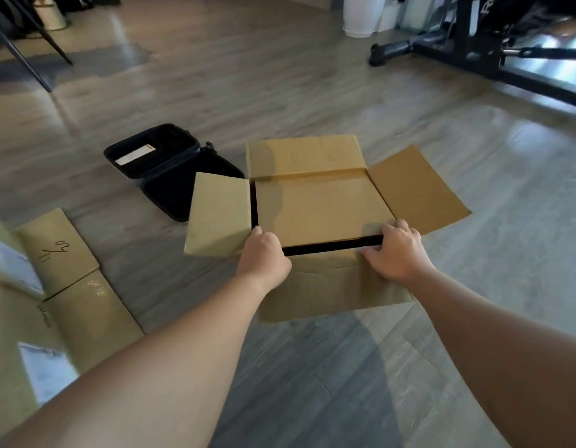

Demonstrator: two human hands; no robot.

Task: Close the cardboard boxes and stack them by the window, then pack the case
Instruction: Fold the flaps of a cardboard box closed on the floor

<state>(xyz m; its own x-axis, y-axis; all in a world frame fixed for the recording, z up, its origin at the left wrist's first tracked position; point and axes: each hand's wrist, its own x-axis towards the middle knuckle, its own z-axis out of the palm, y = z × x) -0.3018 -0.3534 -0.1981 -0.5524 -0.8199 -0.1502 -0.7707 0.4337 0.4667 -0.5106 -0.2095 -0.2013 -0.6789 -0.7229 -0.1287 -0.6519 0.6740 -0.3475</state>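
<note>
A cardboard box (322,215) sits on the wooden floor (280,76) at the centre of the view, its far flap folded down over the opening while the side flaps at 9 and 3 o'clock splay outward and the near flap lies flat toward the person. The left hand (264,257) grips the near left corner of the box, fingers curled over the rim; the right hand (394,252) holds the near right corner, fingertips hooked over the edge above a dark gap. The step in hand looks like closing this box, and it is only partly done. The next move likely calls for bringing the near flap up to meet the far one, then folding the side flaps across. At 10 o'clock from the box, just beside its left flap, the black case (170,166) lies open and not yet packed. More cardboard boxes (70,286) lie at 8 o'clock, well apart.
</note>
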